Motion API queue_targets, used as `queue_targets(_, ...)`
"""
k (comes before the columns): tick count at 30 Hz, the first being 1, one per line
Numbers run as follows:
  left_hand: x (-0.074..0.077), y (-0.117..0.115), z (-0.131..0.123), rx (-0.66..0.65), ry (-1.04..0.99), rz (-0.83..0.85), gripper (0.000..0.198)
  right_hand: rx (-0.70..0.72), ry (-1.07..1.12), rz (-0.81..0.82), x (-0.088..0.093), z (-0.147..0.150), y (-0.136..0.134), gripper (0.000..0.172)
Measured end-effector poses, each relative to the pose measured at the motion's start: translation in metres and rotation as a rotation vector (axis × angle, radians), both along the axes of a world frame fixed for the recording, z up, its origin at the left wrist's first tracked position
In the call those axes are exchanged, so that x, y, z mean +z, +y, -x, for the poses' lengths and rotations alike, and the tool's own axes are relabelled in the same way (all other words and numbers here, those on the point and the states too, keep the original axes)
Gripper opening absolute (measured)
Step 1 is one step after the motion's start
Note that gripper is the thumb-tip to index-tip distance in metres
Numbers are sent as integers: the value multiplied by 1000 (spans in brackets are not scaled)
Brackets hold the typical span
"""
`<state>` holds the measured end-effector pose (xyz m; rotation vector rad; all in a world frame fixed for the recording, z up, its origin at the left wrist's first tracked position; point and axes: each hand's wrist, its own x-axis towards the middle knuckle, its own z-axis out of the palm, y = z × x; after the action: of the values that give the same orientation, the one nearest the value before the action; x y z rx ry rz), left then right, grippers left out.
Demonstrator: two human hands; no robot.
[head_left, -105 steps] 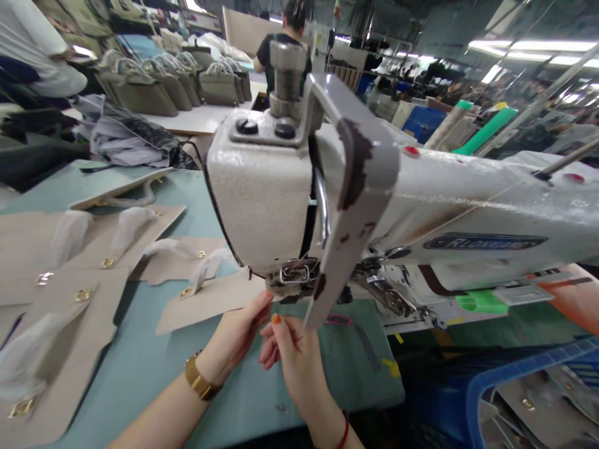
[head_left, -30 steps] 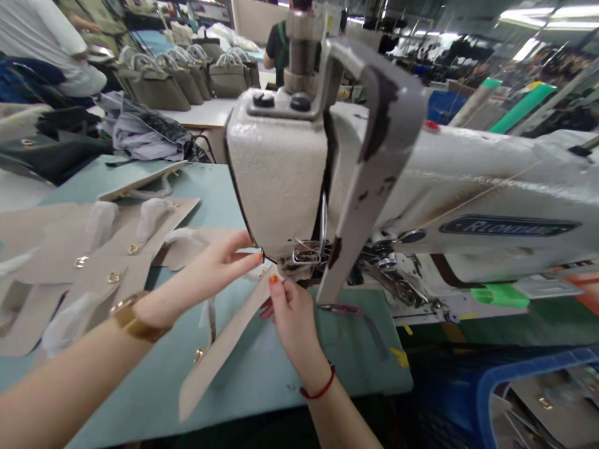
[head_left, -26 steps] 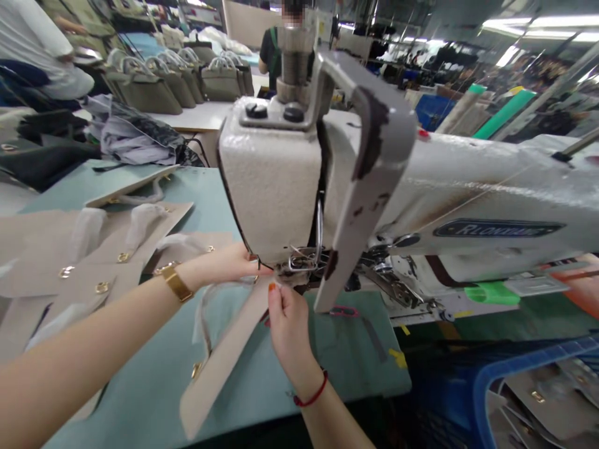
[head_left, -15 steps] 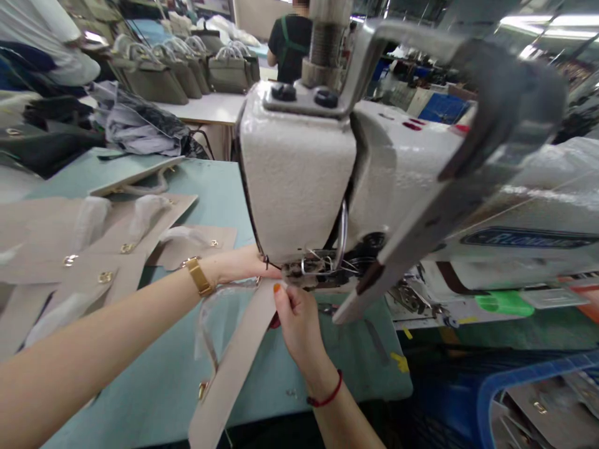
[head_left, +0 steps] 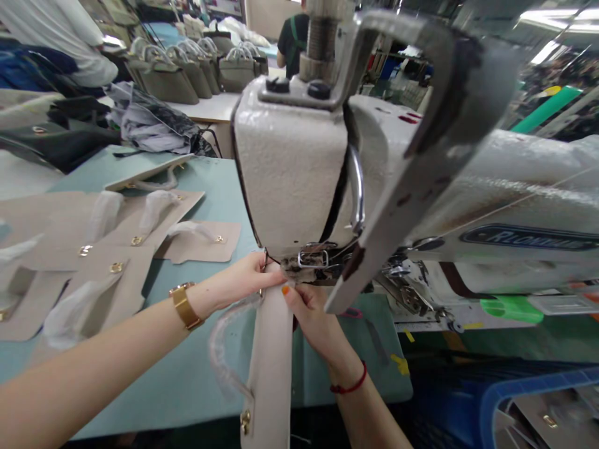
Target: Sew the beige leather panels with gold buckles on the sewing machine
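Note:
A white industrial sewing machine [head_left: 290, 174] fills the middle of the view. A beige leather panel [head_left: 271, 362] with a plastic-wrapped handle [head_left: 222, 355] and brass fittings hangs from under the machine's head toward me. My left hand [head_left: 241, 280] is closed on the panel's top left edge beside the presser foot [head_left: 311, 262]. On the panel's right edge just below the foot, my right hand [head_left: 313, 315] pinches the leather between thumb and fingers. The needle itself is hidden behind the machine head.
Several more beige panels [head_left: 107, 249] with brass fittings lie on the green table [head_left: 178, 380] at left. Finished taupe handbags [head_left: 187, 78] stand on a far table, near a person in black. A blue crate [head_left: 538, 405] sits low right. Dark and grey fabric is piled at far left.
The panel has swung from slanting left to hanging nearly straight toward me. My left hand went from open near the machine head to gripping the panel's edge. My right hand kept its pinch.

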<state>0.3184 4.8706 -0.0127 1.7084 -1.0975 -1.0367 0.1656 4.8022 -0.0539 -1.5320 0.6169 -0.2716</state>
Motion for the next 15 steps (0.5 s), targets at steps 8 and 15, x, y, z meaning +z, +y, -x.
queue_targets(8,-5,0,-1,-59,110,3,24,38,-13,146,-4,5,-7,39)
queue_targets(15,-17,5,-12,3,121,-11,47,7,-5,201,-9,6,-6,43)
